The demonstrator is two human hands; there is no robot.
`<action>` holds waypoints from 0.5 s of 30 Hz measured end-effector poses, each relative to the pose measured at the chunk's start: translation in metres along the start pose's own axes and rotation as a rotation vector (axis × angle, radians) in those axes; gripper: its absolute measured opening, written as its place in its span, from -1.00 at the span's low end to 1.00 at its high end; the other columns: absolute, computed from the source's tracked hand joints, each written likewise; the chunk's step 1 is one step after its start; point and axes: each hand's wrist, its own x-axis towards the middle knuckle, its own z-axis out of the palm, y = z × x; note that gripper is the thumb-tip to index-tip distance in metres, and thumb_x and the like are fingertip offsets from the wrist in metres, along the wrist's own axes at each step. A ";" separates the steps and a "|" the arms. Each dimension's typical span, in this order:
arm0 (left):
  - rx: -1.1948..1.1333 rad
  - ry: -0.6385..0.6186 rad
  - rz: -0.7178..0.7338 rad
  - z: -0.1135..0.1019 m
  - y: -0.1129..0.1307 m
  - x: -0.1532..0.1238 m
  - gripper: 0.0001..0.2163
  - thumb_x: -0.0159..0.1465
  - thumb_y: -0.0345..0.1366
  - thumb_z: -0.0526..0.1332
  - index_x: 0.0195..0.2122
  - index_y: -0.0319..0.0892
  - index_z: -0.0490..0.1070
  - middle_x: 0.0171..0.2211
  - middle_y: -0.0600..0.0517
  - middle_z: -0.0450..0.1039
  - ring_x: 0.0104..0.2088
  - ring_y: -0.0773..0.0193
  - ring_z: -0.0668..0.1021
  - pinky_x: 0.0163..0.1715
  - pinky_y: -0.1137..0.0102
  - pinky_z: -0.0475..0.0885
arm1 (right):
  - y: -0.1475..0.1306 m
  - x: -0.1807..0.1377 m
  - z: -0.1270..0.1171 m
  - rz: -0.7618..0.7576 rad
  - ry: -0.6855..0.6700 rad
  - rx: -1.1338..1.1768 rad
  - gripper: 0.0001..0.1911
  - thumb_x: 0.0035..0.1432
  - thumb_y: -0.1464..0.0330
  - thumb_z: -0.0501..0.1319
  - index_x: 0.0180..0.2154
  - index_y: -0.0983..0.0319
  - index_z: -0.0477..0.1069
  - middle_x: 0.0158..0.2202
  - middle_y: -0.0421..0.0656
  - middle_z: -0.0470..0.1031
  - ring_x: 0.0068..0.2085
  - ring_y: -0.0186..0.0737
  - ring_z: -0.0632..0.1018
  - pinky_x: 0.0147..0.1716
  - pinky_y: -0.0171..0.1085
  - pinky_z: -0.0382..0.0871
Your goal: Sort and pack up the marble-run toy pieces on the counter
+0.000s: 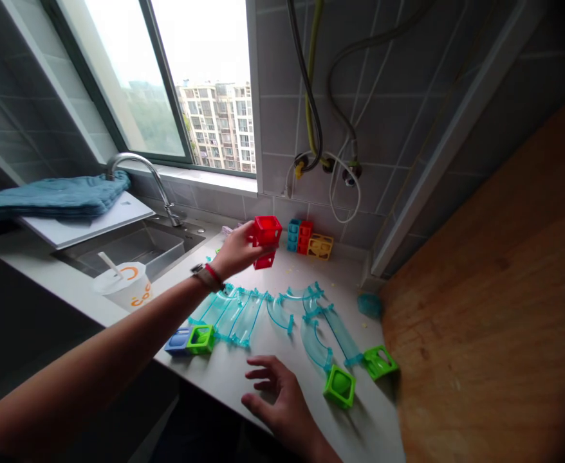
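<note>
My left hand (237, 251) reaches out over the counter and grips a red plastic cube (267, 230), held above a second red cube (264, 261). My right hand (280, 395) rests flat near the counter's front edge with its fingers spread and nothing in it. Between my hands lie several clear blue track pieces (258, 308). Green cubes (339, 386) sit at the ends of the tracks, one (200, 339) next to a blue cube (178, 341). Blue, red and yellow cubes (309, 239) stand by the back wall.
A sink (132, 244) with a curved tap (140, 170) lies to the left. A white paper cup with a straw (125, 286) stands at its front. A blue towel (51, 199) lies on a white board. A wooden panel (495, 308) rises at the right.
</note>
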 end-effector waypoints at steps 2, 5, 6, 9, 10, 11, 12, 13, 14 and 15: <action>0.016 0.070 -0.098 0.010 -0.025 0.043 -0.56 0.22 -0.30 0.44 0.10 -0.32 0.48 -0.12 -0.10 0.62 -0.14 0.15 0.63 -0.08 0.27 0.56 | -0.003 -0.001 0.001 -0.013 -0.015 -0.042 -0.55 0.09 0.25 0.49 0.02 0.16 0.55 -0.03 0.00 0.62 -0.01 0.07 0.65 -0.01 -0.02 0.53; 0.076 0.137 -0.254 0.029 -0.066 0.080 -0.71 0.38 -0.24 0.33 0.05 -0.25 0.48 -0.05 -0.09 0.56 -0.14 0.16 0.63 -0.13 0.19 0.60 | -0.004 -0.001 0.002 -0.018 -0.018 -0.034 -0.62 0.12 0.26 0.46 -0.02 0.18 0.57 -0.04 0.01 0.65 -0.10 0.01 0.68 -0.08 -0.06 0.55; 0.097 0.146 -0.290 0.036 -0.078 0.086 -0.72 0.40 -0.21 0.30 0.07 -0.23 0.47 -0.01 -0.09 0.54 -0.11 0.15 0.63 -0.12 0.17 0.60 | -0.004 0.000 0.003 -0.019 -0.019 -0.029 -0.62 0.13 0.25 0.45 -0.02 0.19 0.58 -0.04 0.01 0.66 -0.13 0.00 0.68 -0.09 -0.07 0.55; 0.159 0.150 -0.349 0.053 -0.109 0.093 -0.69 0.42 -0.19 0.28 0.12 -0.21 0.45 0.07 -0.11 0.51 -0.03 0.10 0.61 -0.05 0.11 0.59 | -0.005 0.000 0.003 -0.019 -0.013 -0.040 -0.63 0.14 0.23 0.44 -0.03 0.22 0.59 -0.08 0.02 0.68 -0.17 -0.03 0.68 -0.11 -0.10 0.55; 0.176 0.146 -0.355 0.057 -0.117 0.094 -0.68 0.42 -0.19 0.29 0.13 -0.21 0.45 0.08 -0.12 0.50 -0.02 0.09 0.60 -0.04 0.10 0.58 | -0.006 0.000 0.003 -0.016 -0.010 -0.048 -0.63 0.14 0.23 0.44 -0.03 0.23 0.59 -0.10 0.01 0.68 -0.19 -0.04 0.68 -0.12 -0.11 0.55; 0.191 0.140 -0.354 0.061 -0.124 0.095 -0.67 0.42 -0.18 0.29 0.14 -0.21 0.44 0.09 -0.12 0.50 -0.01 0.08 0.60 -0.03 0.09 0.58 | -0.007 0.001 0.003 -0.012 -0.007 -0.053 -0.63 0.15 0.22 0.43 -0.04 0.23 0.60 -0.11 0.01 0.69 -0.20 -0.06 0.67 -0.14 -0.12 0.55; 0.202 0.132 -0.346 0.065 -0.131 0.096 -0.67 0.42 -0.18 0.29 0.14 -0.21 0.44 0.10 -0.12 0.49 0.00 0.07 0.60 -0.02 0.08 0.57 | -0.008 0.001 0.003 -0.008 -0.007 -0.057 -0.63 0.15 0.21 0.43 -0.04 0.24 0.60 -0.12 0.01 0.69 -0.22 -0.07 0.67 -0.15 -0.14 0.55; 0.211 0.121 -0.333 0.067 -0.136 0.096 -0.67 0.42 -0.18 0.29 0.14 -0.21 0.44 0.10 -0.12 0.49 0.00 0.07 0.60 -0.02 0.08 0.57 | -0.008 0.001 0.003 -0.004 -0.008 -0.061 -0.64 0.16 0.22 0.42 -0.04 0.24 0.60 -0.13 0.00 0.69 -0.23 -0.09 0.66 -0.17 -0.16 0.54; 0.217 0.108 -0.314 0.069 -0.142 0.096 -0.66 0.42 -0.18 0.28 0.15 -0.20 0.44 0.10 -0.12 0.49 0.00 0.07 0.60 -0.02 0.08 0.57 | -0.008 0.001 0.003 -0.004 -0.010 -0.067 -0.65 0.16 0.23 0.41 -0.04 0.24 0.60 -0.13 0.00 0.69 -0.24 -0.10 0.66 -0.17 -0.17 0.54; 0.221 0.089 -0.294 0.071 -0.147 0.096 -0.66 0.42 -0.18 0.28 0.15 -0.20 0.43 0.10 -0.12 0.49 0.00 0.07 0.60 -0.02 0.08 0.57 | -0.007 0.000 0.002 -0.008 -0.015 -0.074 -0.66 0.16 0.26 0.40 -0.04 0.24 0.60 -0.14 -0.01 0.69 -0.23 -0.11 0.66 -0.16 -0.18 0.54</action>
